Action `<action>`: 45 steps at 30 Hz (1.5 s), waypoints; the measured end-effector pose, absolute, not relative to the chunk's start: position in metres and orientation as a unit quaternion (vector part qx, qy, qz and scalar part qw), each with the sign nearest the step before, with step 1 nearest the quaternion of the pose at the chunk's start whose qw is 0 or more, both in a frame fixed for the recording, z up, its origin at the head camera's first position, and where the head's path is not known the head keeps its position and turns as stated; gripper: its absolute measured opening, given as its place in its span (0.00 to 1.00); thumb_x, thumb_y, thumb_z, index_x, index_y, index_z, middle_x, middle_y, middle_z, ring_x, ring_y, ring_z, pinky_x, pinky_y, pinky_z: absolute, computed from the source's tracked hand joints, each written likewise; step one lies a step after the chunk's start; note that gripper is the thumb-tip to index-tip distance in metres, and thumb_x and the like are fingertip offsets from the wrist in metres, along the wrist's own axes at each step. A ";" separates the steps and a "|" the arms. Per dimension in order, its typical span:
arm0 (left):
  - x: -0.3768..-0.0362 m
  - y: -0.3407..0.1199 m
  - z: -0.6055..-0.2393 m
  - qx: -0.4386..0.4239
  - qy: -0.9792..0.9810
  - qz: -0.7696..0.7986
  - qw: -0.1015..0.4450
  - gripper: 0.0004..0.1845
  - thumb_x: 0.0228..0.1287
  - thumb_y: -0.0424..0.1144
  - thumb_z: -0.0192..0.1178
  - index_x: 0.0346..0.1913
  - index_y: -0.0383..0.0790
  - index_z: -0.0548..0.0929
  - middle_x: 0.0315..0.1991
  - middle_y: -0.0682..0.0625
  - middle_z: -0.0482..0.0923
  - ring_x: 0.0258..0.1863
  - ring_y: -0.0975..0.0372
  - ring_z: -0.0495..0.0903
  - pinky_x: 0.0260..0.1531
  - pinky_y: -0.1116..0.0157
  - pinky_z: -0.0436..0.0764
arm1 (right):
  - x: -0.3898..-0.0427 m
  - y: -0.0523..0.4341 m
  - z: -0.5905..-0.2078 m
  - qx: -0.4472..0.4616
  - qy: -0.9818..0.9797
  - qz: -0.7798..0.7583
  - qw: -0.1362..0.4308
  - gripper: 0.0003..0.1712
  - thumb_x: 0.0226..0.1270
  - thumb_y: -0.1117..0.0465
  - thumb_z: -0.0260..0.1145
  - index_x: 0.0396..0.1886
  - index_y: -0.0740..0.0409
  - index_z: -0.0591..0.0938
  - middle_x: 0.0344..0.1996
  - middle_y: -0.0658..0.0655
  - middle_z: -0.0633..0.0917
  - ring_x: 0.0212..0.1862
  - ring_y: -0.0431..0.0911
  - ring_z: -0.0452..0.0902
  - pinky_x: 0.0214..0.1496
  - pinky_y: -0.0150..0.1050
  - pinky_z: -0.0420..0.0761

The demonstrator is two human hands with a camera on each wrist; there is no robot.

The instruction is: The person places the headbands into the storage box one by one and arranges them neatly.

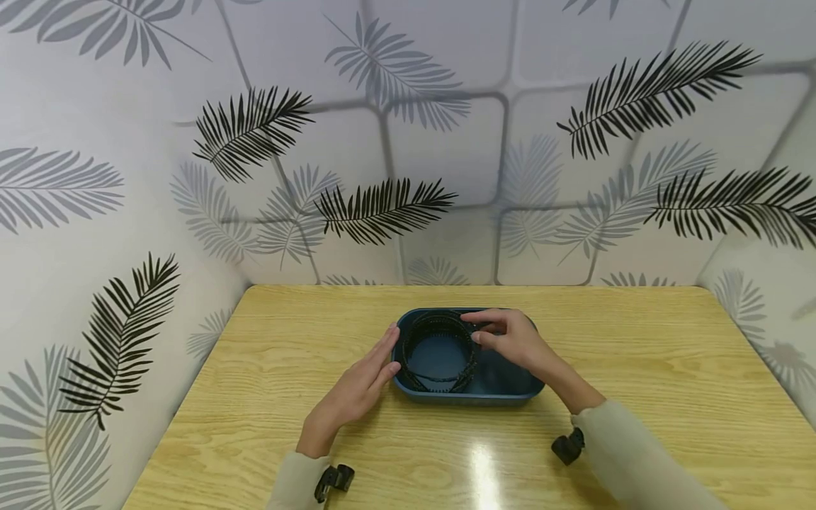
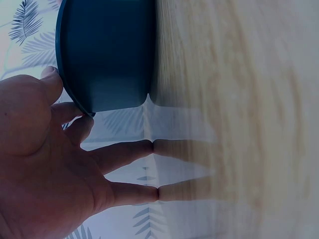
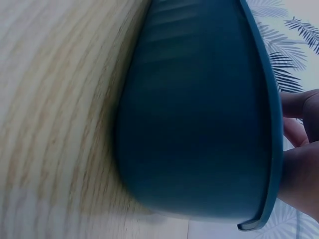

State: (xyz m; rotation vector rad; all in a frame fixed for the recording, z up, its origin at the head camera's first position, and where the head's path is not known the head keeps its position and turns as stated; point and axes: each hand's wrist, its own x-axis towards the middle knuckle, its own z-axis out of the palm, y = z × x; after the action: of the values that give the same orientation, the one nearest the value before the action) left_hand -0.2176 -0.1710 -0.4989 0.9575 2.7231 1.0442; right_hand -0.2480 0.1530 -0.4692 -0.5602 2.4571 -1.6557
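Observation:
A dark blue, round-ended tub (image 1: 503, 399) stands on the table. Inside its left half lies a black coil (image 1: 416, 327), a ring of several turns with a finely toothed or beaded look. My left hand (image 1: 358, 388) rests against the tub's left end, thumb and fingertips at the rim; in the left wrist view two fingers (image 2: 127, 152) stretch straight down to the tabletop. Over the tub, my right hand (image 1: 510, 336) pinches the coil's upper right edge between thumb and bent fingers. In the right wrist view, the tub's wall (image 3: 194, 114) hides those fingertips.
The light wood table (image 1: 287, 326) reaches back to a wall (image 1: 446, 248) covered with leaf prints. A small black device (image 1: 334, 482) is strapped to the left wrist, and another device (image 1: 567, 446) to the right.

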 end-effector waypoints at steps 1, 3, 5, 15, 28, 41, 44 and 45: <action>-0.218 -0.171 -0.499 0.312 0.887 0.339 0.036 0.32 0.86 0.43 0.41 0.83 0.36 0.46 0.83 0.44 0.41 0.81 0.58 0.44 0.77 0.53 0.53 | -0.249 0.153 -0.469 -0.186 0.815 -0.544 0.065 0.22 0.74 0.69 0.65 0.66 0.63 0.81 0.57 0.68 0.84 0.48 0.57 0.86 0.49 0.53 0.86; -0.217 -0.171 -0.498 0.312 0.887 0.338 0.037 0.32 0.86 0.43 0.41 0.83 0.36 0.46 0.83 0.45 0.41 0.81 0.58 0.43 0.77 0.53 0.53 | -0.252 0.152 -0.469 -0.192 0.816 -0.540 0.070 0.22 0.74 0.69 0.65 0.66 0.64 0.81 0.58 0.68 0.84 0.49 0.59 0.86 0.49 0.53 0.86; -0.217 -0.171 -0.498 0.312 0.888 0.337 0.036 0.32 0.86 0.42 0.41 0.83 0.36 0.46 0.83 0.44 0.41 0.81 0.57 0.44 0.77 0.53 0.53 | -0.256 0.151 -0.468 -0.202 0.816 -0.537 0.073 0.21 0.75 0.70 0.64 0.65 0.65 0.81 0.59 0.68 0.83 0.50 0.61 0.85 0.48 0.52 0.86; -0.216 -0.171 -0.499 0.311 0.886 0.342 0.036 0.32 0.86 0.42 0.42 0.83 0.36 0.46 0.83 0.44 0.41 0.81 0.57 0.44 0.77 0.51 0.53 | -0.266 0.148 -0.460 -0.215 0.810 -0.537 0.099 0.21 0.74 0.71 0.63 0.64 0.70 0.80 0.57 0.72 0.83 0.50 0.65 0.84 0.48 0.50 0.86; -0.215 -0.170 -0.499 0.310 0.886 0.344 0.028 0.32 0.86 0.41 0.42 0.83 0.35 0.47 0.83 0.42 0.42 0.81 0.55 0.45 0.76 0.50 0.55 | -0.272 0.138 -0.460 -0.181 0.854 -0.480 0.088 0.18 0.73 0.68 0.67 0.60 0.63 0.85 0.44 0.66 0.89 0.40 0.52 0.86 0.39 0.44 0.82; -0.216 -0.171 -0.501 0.308 0.886 0.344 0.036 0.32 0.86 0.43 0.42 0.83 0.36 0.47 0.83 0.45 0.42 0.81 0.57 0.44 0.77 0.52 0.54 | -0.268 0.139 -0.467 -0.186 0.868 -0.455 0.065 0.20 0.71 0.67 0.69 0.61 0.60 0.85 0.51 0.64 0.87 0.41 0.49 0.86 0.38 0.40 0.83; -0.217 -0.171 -0.500 0.309 0.885 0.346 0.031 0.32 0.86 0.43 0.43 0.83 0.36 0.47 0.83 0.43 0.43 0.81 0.57 0.45 0.77 0.52 0.54 | -0.266 0.140 -0.469 -0.197 0.863 -0.460 0.063 0.22 0.70 0.67 0.70 0.63 0.61 0.84 0.49 0.64 0.88 0.42 0.50 0.86 0.38 0.40 0.83; -0.217 -0.171 -0.501 0.310 0.884 0.348 0.029 0.32 0.86 0.42 0.43 0.83 0.35 0.47 0.83 0.43 0.43 0.81 0.56 0.45 0.76 0.51 0.54 | -0.265 0.140 -0.469 -0.197 0.863 -0.461 0.063 0.22 0.70 0.67 0.71 0.63 0.61 0.84 0.47 0.63 0.89 0.41 0.50 0.86 0.38 0.40 0.83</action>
State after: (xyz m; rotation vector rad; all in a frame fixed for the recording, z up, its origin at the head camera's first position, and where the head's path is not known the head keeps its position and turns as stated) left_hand -0.2171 -0.1712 -0.5007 0.9561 2.7281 1.0725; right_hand -0.2652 0.1401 -0.4690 -0.5938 2.6076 -1.3912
